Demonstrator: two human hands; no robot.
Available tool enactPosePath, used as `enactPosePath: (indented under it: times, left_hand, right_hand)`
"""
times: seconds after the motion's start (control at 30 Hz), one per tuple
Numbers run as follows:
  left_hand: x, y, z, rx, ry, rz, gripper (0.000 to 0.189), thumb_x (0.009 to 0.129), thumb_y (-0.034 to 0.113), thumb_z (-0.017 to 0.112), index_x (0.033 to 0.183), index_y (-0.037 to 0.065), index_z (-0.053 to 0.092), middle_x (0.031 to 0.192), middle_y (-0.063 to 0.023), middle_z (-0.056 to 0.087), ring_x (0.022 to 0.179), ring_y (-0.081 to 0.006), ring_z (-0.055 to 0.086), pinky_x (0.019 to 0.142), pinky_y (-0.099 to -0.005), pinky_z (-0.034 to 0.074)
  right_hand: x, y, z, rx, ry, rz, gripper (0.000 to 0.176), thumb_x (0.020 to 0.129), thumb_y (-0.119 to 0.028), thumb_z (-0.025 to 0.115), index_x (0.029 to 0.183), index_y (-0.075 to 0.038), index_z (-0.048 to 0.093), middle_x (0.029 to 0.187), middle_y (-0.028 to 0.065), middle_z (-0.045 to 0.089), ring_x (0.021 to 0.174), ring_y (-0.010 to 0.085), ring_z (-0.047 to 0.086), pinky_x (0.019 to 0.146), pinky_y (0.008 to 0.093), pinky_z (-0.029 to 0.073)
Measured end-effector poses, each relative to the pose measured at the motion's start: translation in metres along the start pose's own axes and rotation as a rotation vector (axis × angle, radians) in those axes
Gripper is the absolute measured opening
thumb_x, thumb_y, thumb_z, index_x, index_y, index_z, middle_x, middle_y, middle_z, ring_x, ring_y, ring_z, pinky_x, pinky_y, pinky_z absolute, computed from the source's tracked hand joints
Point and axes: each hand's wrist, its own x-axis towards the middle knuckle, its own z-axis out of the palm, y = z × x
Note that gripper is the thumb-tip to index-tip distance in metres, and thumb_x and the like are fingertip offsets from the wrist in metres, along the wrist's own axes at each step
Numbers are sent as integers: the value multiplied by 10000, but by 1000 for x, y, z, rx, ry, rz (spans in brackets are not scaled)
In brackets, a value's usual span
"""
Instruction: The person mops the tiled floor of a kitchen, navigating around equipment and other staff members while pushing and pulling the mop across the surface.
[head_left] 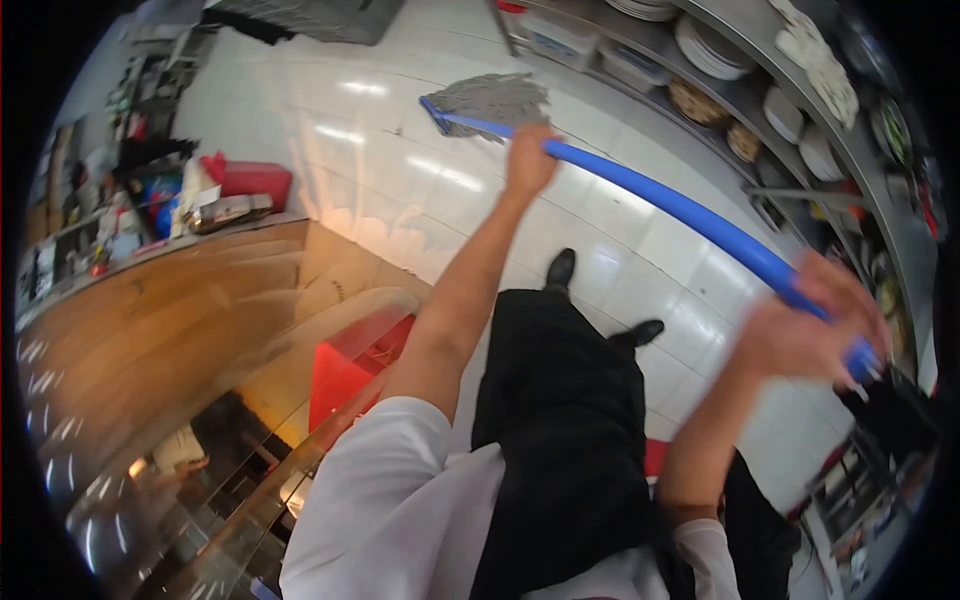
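Observation:
A mop with a blue handle stretches across the view, its grey string head spread on the tiled floor. My left hand is wrapped round the lower part of the handle, near the mop head. Close to the handle's top end, my right hand grips it too, somewhat blurred by motion. The end of the handle sticks out just past the right hand.
Metal shelves with stacked plates and baskets run along the right. A wooden counter with a red box stands at left. A red bin is beside my left arm. White tiles look shiny.

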Motion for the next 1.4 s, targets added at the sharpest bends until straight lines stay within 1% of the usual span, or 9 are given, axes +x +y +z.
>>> enactPosePath:
  times: [0.13, 0.33, 0.6, 0.77, 0.83, 1.03, 1.13, 1.23, 1.4]
  left_hand:
    - [-1, -99, -109, 75, 149, -416, 236, 823, 165, 806, 790, 29, 615, 807, -196, 627, 784, -421, 625, 785, -464, 503]
    - [-38, -70, -144, 192, 288, -327, 245, 845, 145, 804, 845, 17, 595, 920, -200, 675, 760, -402, 642, 769, -427, 528]
    - [-115, 32, -78, 131, 9, -263, 412, 749, 66, 791, 1132, 80, 643, 1395, -262, 571, 1333, -442, 511, 1124, -452, 413]
    - [-188, 68, 40, 355, -291, -211, 261, 724, 65, 747, 981, 95, 716, 1235, -211, 655, 1194, -409, 594, 1020, -459, 484]
    - [-221, 140, 102, 33, -509, -149, 65, 726, 57, 677, 716, 98, 726, 959, -141, 731, 973, -383, 671, 870, -453, 530]
    - [-326, 440, 204, -423, -1016, 232, 142, 646, 73, 699, 768, 142, 724, 884, -67, 707, 910, -309, 674, 786, -458, 518]
    - [-364, 547, 222, -654, -1372, 495, 108, 706, 164, 683, 803, 136, 720, 838, -97, 709, 849, -355, 679, 728, -493, 524]
    - [-407, 611, 254, -783, -1593, 659, 132, 762, 244, 668, 801, 127, 715, 804, -125, 709, 809, -393, 678, 693, -518, 528]
    - [-457, 640, 284, -855, -1746, 771, 229, 824, 328, 646, 789, 116, 723, 822, -152, 723, 830, -400, 690, 711, -517, 543]
  right_hand:
    - [-153, 113, 84, 82, -384, 440, 149, 907, -19, 487, 865, 34, 620, 753, 88, 640, 608, 145, 597, 624, 261, 500]
    - [-212, 148, 76, 57, -815, 545, 92, 906, 51, 551, 907, 36, 643, 794, 68, 647, 717, 118, 591, 672, 254, 468]
    - [-108, 99, -58, 135, -751, 518, 59, 906, -5, 603, 906, 20, 657, 849, 65, 641, 695, 113, 556, 637, 251, 444]
    - [32, -44, -210, 158, -707, 504, 149, 863, -118, 591, 844, -24, 477, 633, 57, 465, 582, 138, 406, 672, 362, 399]
    - [81, -117, -281, 93, -565, 508, 212, 872, -167, 574, 815, -95, 383, 566, -5, 341, 534, 120, 327, 646, 352, 344]
    - [124, -435, -478, -193, -222, -130, 287, 881, -204, 526, 946, 74, 498, 504, 4, 417, 446, 151, 409, 590, 303, 400]
    - [93, -534, -418, -293, -247, -266, 351, 1052, -281, 456, 766, -78, 477, 550, -43, 393, 449, 112, 483, 388, 335, 377]
    - [61, -621, -465, -139, -423, -298, 244, 843, -280, 493, 691, -99, 431, 584, 65, 477, 633, 167, 523, 538, 422, 381]
    - [46, -574, -416, -870, 522, -827, 312, 984, -289, 468, 861, -2, 465, 716, 65, 392, 610, 204, 432, 550, 406, 371]
